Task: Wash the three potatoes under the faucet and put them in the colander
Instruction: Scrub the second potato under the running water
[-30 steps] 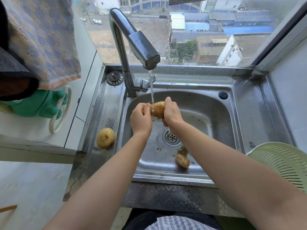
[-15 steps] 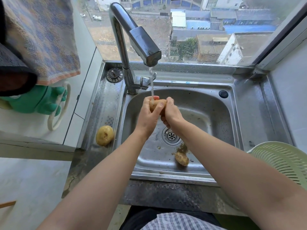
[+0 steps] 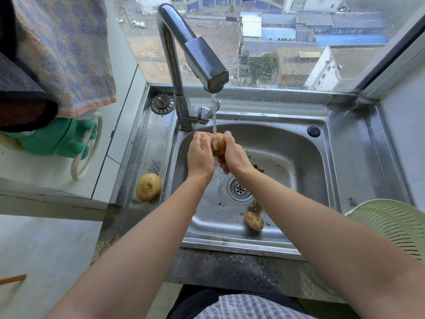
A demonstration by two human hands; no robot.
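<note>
Head view, looking down: the left hand (image 3: 200, 155) and right hand (image 3: 234, 155) both curl round a held potato (image 3: 218, 145) under the running faucet (image 3: 202, 58). A second potato (image 3: 254, 221) lies in the sink (image 3: 299, 248) near the drain. A third potato (image 3: 148, 187) rests on the sink's left ledge. The green colander (image 3: 391, 224) sits at the right.

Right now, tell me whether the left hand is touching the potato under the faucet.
Touching. The head view shows the left hand curled against the potato with no gap, while the right hand grips its other side.
</note>
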